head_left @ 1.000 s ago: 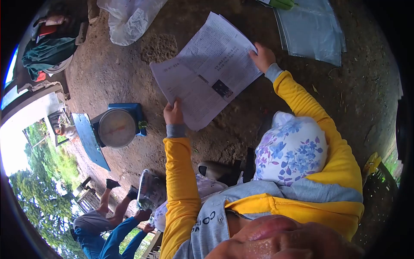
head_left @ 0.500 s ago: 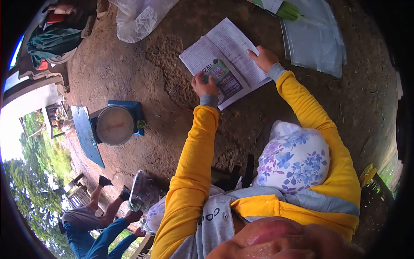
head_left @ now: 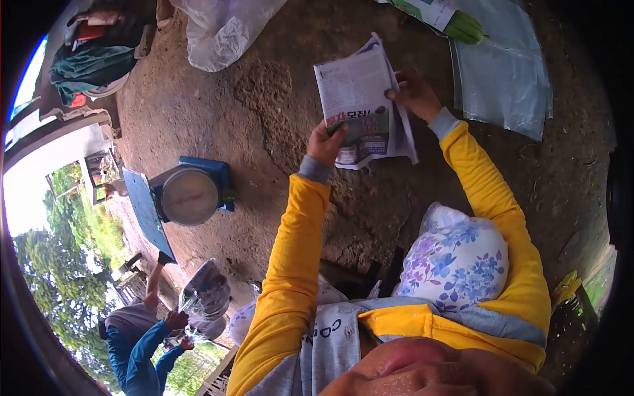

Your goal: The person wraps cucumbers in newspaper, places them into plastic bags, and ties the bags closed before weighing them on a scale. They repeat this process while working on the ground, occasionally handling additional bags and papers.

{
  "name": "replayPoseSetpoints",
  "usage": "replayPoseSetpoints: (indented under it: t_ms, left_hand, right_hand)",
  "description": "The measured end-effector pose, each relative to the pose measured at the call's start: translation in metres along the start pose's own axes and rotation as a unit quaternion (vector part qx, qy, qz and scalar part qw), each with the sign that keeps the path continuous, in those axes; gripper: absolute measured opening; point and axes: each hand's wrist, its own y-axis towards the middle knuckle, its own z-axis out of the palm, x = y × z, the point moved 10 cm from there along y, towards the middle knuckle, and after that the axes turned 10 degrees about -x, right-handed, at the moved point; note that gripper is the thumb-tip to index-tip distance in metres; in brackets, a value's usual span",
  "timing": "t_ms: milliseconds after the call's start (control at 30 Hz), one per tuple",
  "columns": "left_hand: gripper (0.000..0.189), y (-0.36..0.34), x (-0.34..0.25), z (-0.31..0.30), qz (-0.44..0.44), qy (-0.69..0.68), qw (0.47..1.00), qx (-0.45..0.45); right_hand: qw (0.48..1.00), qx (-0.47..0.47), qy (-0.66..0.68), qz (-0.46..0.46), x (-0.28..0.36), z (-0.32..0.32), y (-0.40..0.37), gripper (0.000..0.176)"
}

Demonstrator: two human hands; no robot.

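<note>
A printed newspaper [head_left: 356, 82], folded to a narrow stack, is between my two hands above the dirt floor. My left hand [head_left: 326, 142] grips its lower left corner, thumb on top over the coloured advert and the fingers partly hidden. At the right edge, my right hand [head_left: 417, 98] pinches the paper, with its thumb against the fold. Some loose page edges hang open along that side. To the right of my right hand lie flat clear plastic bags [head_left: 502, 86], and a bundle of long green vegetables in a printed wrap [head_left: 462, 26] rests by their top.
A blue weighing scale [head_left: 189, 196] with a round pan stands at left. A crumpled clear plastic bag [head_left: 228, 33] lies at the top. At lower left, another person [head_left: 142, 336] handles a clear plastic bag. Flowered fabric [head_left: 456, 257] covers my knee.
The newspaper was spread open on the floor; now it is folded narrower and lifted at its edges. Both hands have closed on it. The other person has raised a plastic bag.
</note>
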Motion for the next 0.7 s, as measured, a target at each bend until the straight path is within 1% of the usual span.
replayPoseSetpoints:
  t_ms: [33, 67, 100, 133, 167, 200, 233, 267, 333, 367, 400, 433, 467, 500, 567, 600, 667, 700]
  left_hand:
    - [0.018, 0.0, -0.017, 0.006, 0.004, -0.03, 0.999, 0.026]
    - [0.018, 0.002, -0.026, 0.007, -0.008, -0.017, 0.999, 0.047]
    - [0.018, 0.003, -0.032, 0.005, -0.02, -0.004, 0.998, 0.067]
    - [0.017, 0.006, -0.039, 0.008, -0.03, 0.009, 0.996, 0.086]
    - [0.016, 0.009, -0.049, 0.012, -0.016, 0.036, 0.995, 0.09]
    - [0.017, 0.016, -0.048, 0.012, -0.018, 0.086, 0.993, 0.08]
    - [0.018, 0.025, -0.047, 0.013, -0.02, 0.136, 0.988, 0.07]
    - [0.02, 0.035, -0.046, 0.013, -0.022, 0.185, 0.981, 0.06]
    - [0.025, 0.06, -0.061, 0.011, 0.053, 0.214, 0.975, 0.014]
    - [0.028, 0.073, -0.068, 0.009, 0.088, 0.229, 0.969, -0.008]
    - [0.042, 0.092, -0.079, 0.005, 0.093, 0.306, 0.947, -0.022]
    - [0.049, 0.107, -0.103, -0.008, 0.135, 0.464, 0.871, -0.094]
    - [0.054, 0.118, -0.128, -0.019, 0.206, 0.506, 0.823, -0.155]
    - [0.059, 0.128, -0.15, -0.029, 0.275, 0.542, 0.765, -0.213]
    - [0.068, 0.167, -0.177, -0.057, 0.322, 0.584, 0.706, -0.241]
    - [0.073, 0.187, -0.184, -0.073, 0.312, 0.625, 0.672, -0.245]
    - [0.082, 0.216, -0.199, -0.094, 0.292, 0.703, 0.599, -0.249]
    - [0.083, 0.227, -0.198, -0.105, 0.245, 0.737, 0.585, -0.233]
  right_hand:
    - [0.994, 0.01, 0.105, 0.005, 0.001, 0.0, -0.001, 0.058]
    - [0.978, 0.021, 0.208, 0.009, 0.013, -0.001, -0.008, 0.057]
    - [0.95, 0.033, 0.309, 0.014, 0.022, 0.001, -0.014, 0.056]
    - [0.949, 0.072, 0.305, 0.03, 0.021, 0.012, -0.014, 0.057]
    - [0.947, 0.11, 0.299, 0.045, 0.017, 0.025, -0.015, 0.059]
    - [0.943, 0.148, 0.292, 0.06, 0.022, 0.035, -0.017, 0.06]
    - [0.976, 0.096, 0.193, 0.024, 0.027, 0.034, -0.016, 0.051]
    - [0.987, 0.084, 0.139, 0.0, 0.033, 0.033, -0.008, 0.048]
    - [0.997, 0.058, 0.032, -0.047, 0.04, 0.029, 0.007, 0.041]
    - [0.998, -0.005, -0.051, -0.047, 0.042, 0.015, 0.017, 0.033]
    - [0.992, -0.024, -0.098, -0.081, 0.034, 0.014, 0.027, 0.032]
    - [0.982, -0.043, -0.146, -0.116, 0.019, 0.011, 0.039, 0.031]
    - [0.967, -0.063, -0.194, -0.15, 0.011, 0.008, 0.044, 0.03]
    - [0.956, -0.083, -0.231, -0.163, 0.013, 0.002, 0.043, 0.027]
    - [0.931, -0.127, -0.2, -0.277, 0.035, -0.007, 0.037, 0.03]
    - [0.913, -0.148, -0.183, -0.332, 0.045, -0.01, 0.031, 0.032]
    - [0.924, -0.141, -0.162, -0.315, 0.044, -0.01, 0.03, 0.036]
    - [0.928, -0.143, -0.149, -0.309, 0.046, -0.01, 0.03, 0.038]
